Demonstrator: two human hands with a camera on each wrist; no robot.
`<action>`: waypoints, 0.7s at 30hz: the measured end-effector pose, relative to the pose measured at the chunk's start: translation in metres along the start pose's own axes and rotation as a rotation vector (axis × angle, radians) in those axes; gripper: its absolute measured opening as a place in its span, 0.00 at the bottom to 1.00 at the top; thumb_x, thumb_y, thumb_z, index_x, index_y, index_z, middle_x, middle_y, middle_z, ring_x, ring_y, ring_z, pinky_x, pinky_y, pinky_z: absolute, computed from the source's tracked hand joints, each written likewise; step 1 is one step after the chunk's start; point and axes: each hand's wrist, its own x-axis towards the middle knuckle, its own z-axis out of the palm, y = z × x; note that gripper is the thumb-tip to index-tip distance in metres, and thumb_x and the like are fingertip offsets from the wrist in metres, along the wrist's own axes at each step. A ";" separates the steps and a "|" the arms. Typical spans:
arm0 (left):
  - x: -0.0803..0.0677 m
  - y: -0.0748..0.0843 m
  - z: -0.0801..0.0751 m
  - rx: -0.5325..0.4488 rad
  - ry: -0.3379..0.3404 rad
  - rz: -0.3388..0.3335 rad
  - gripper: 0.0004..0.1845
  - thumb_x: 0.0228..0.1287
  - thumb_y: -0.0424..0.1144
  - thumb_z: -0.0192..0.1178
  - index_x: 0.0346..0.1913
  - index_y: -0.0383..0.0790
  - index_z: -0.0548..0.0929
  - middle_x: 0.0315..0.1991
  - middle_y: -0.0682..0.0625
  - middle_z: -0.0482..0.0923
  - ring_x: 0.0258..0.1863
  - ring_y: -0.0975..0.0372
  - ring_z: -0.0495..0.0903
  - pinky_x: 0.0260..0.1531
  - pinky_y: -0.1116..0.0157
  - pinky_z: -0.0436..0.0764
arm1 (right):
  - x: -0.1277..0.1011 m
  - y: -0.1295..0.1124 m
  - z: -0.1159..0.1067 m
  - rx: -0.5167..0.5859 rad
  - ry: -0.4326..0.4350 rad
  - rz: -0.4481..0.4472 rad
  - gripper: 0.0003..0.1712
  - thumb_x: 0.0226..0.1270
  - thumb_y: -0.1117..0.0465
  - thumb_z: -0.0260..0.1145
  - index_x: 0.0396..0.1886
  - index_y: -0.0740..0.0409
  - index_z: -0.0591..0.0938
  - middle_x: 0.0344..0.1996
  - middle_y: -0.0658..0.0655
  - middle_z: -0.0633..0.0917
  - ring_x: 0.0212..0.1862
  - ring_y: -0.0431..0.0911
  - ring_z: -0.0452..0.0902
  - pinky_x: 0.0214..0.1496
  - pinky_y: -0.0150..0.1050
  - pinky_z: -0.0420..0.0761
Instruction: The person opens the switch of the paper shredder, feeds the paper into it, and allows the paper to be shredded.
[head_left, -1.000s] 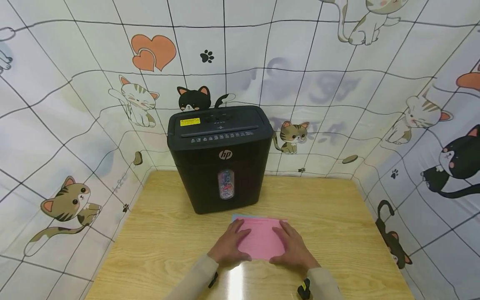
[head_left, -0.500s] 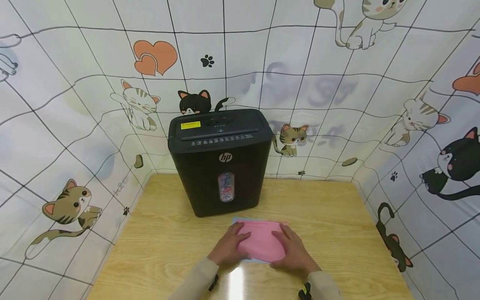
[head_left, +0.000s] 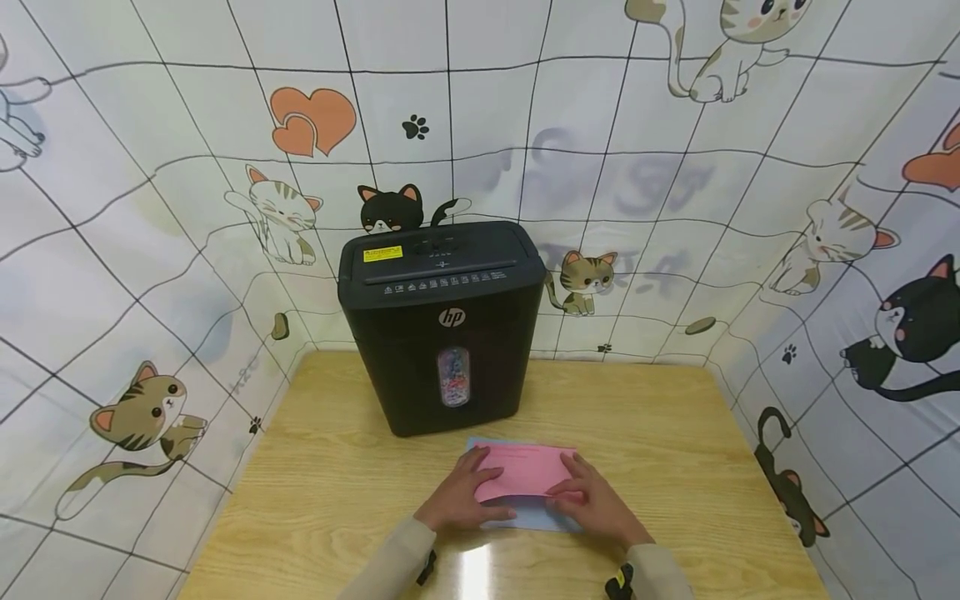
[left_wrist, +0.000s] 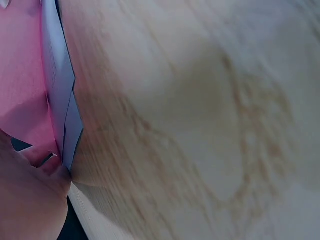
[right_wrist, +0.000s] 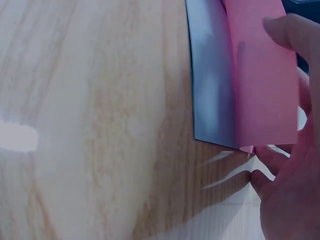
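Note:
A pink sheet of paper (head_left: 525, 471) lies over light blue paper (head_left: 534, 512) on the table, its near edge raised and bowed. My left hand (head_left: 459, 493) grips the left side, fingers on top of the pink sheet, thumb stretched over the blue near its front edge. In the left wrist view, blue edges (left_wrist: 59, 75) show below the pink one. My right hand (head_left: 596, 504) pinches the pink sheet at its right end. The right wrist view shows the pink sheet (right_wrist: 262, 85) curled up off the blue, fingers (right_wrist: 285, 30) against it.
A black HP paper shredder (head_left: 442, 333) stands just behind the papers, coloured scraps visible through its window (head_left: 453, 377). The wooden table (head_left: 645, 433) meets cat-patterned wall covering (head_left: 637, 108) at the back and sides.
The near edge of the pink sheet has lifted and moved back, uncovering more blue paper in front. My right fingers have drawn in at its right end; the left hand has stayed nearly in place.

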 end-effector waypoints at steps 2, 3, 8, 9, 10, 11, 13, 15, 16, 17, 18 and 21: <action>0.001 -0.001 0.000 -0.050 0.001 0.002 0.43 0.57 0.75 0.63 0.68 0.50 0.80 0.81 0.45 0.56 0.82 0.45 0.52 0.72 0.39 0.65 | 0.001 0.002 -0.001 0.013 0.008 0.008 0.03 0.63 0.46 0.75 0.35 0.35 0.91 0.76 0.66 0.69 0.81 0.68 0.51 0.76 0.73 0.52; 0.001 -0.002 0.000 -0.081 0.008 0.007 0.40 0.58 0.73 0.63 0.66 0.51 0.82 0.81 0.44 0.57 0.82 0.44 0.52 0.72 0.38 0.65 | 0.001 0.002 -0.002 0.023 0.009 0.019 0.04 0.63 0.45 0.75 0.35 0.36 0.92 0.75 0.65 0.70 0.81 0.67 0.51 0.76 0.72 0.52; 0.005 -0.012 0.003 -0.209 0.074 0.044 0.18 0.69 0.55 0.66 0.58 0.57 0.87 0.78 0.40 0.63 0.80 0.42 0.55 0.72 0.36 0.64 | 0.002 0.002 -0.007 0.077 0.002 0.056 0.10 0.61 0.43 0.76 0.33 0.42 0.93 0.74 0.60 0.73 0.81 0.65 0.52 0.78 0.69 0.51; 0.006 -0.014 0.004 -0.223 0.089 0.046 0.16 0.70 0.53 0.66 0.57 0.58 0.88 0.77 0.40 0.65 0.80 0.43 0.57 0.72 0.37 0.63 | 0.003 0.002 -0.008 0.076 0.013 0.045 0.10 0.61 0.44 0.76 0.33 0.43 0.93 0.74 0.60 0.74 0.80 0.64 0.54 0.78 0.69 0.52; 0.006 -0.016 0.005 -0.233 0.102 0.045 0.15 0.70 0.49 0.66 0.57 0.59 0.88 0.76 0.40 0.66 0.80 0.43 0.58 0.73 0.38 0.63 | 0.002 0.002 -0.009 0.069 0.028 0.024 0.08 0.61 0.46 0.76 0.34 0.43 0.93 0.72 0.60 0.75 0.79 0.64 0.57 0.78 0.68 0.54; 0.005 -0.016 0.004 -0.245 0.113 0.044 0.14 0.71 0.45 0.66 0.57 0.59 0.88 0.75 0.39 0.67 0.79 0.43 0.59 0.73 0.38 0.62 | 0.002 0.001 -0.010 0.057 0.049 -0.005 0.07 0.61 0.48 0.77 0.35 0.43 0.93 0.71 0.59 0.77 0.78 0.62 0.61 0.77 0.66 0.57; 0.004 -0.014 0.002 -0.265 0.139 0.048 0.14 0.72 0.42 0.65 0.56 0.56 0.89 0.73 0.37 0.69 0.78 0.41 0.61 0.73 0.38 0.62 | 0.002 -0.002 -0.011 0.027 0.101 -0.063 0.05 0.61 0.53 0.77 0.36 0.43 0.93 0.68 0.58 0.81 0.74 0.59 0.67 0.75 0.63 0.64; 0.003 -0.010 -0.001 -0.273 0.168 0.061 0.13 0.72 0.40 0.64 0.55 0.53 0.90 0.71 0.34 0.72 0.76 0.39 0.63 0.73 0.38 0.62 | 0.003 -0.004 -0.013 -0.010 0.170 -0.134 0.08 0.60 0.57 0.77 0.40 0.47 0.93 0.63 0.57 0.84 0.68 0.57 0.73 0.69 0.58 0.73; 0.003 -0.008 -0.003 -0.270 0.186 0.077 0.12 0.72 0.39 0.64 0.54 0.51 0.90 0.69 0.33 0.74 0.75 0.37 0.65 0.72 0.38 0.63 | 0.004 -0.006 -0.014 -0.014 0.199 -0.156 0.10 0.59 0.59 0.78 0.42 0.49 0.93 0.61 0.56 0.85 0.65 0.55 0.75 0.67 0.53 0.76; 0.004 -0.007 -0.005 -0.266 0.207 0.098 0.11 0.72 0.38 0.64 0.53 0.49 0.91 0.67 0.32 0.76 0.73 0.36 0.67 0.71 0.37 0.64 | 0.005 -0.008 -0.015 -0.013 0.225 -0.178 0.11 0.59 0.60 0.78 0.42 0.51 0.93 0.59 0.56 0.86 0.63 0.55 0.76 0.64 0.49 0.79; 0.005 -0.006 -0.007 -0.261 0.228 0.120 0.11 0.72 0.38 0.64 0.52 0.46 0.91 0.65 0.32 0.77 0.72 0.36 0.68 0.70 0.37 0.65 | 0.006 -0.009 -0.016 -0.004 0.247 -0.184 0.11 0.59 0.60 0.78 0.42 0.51 0.93 0.57 0.56 0.87 0.61 0.54 0.77 0.62 0.44 0.80; 0.010 -0.004 -0.013 -0.230 0.293 0.186 0.10 0.70 0.34 0.65 0.50 0.38 0.91 0.60 0.34 0.82 0.68 0.36 0.73 0.67 0.39 0.71 | 0.011 -0.013 -0.020 0.038 0.292 -0.169 0.09 0.59 0.59 0.78 0.40 0.49 0.93 0.51 0.53 0.89 0.55 0.51 0.80 0.55 0.35 0.82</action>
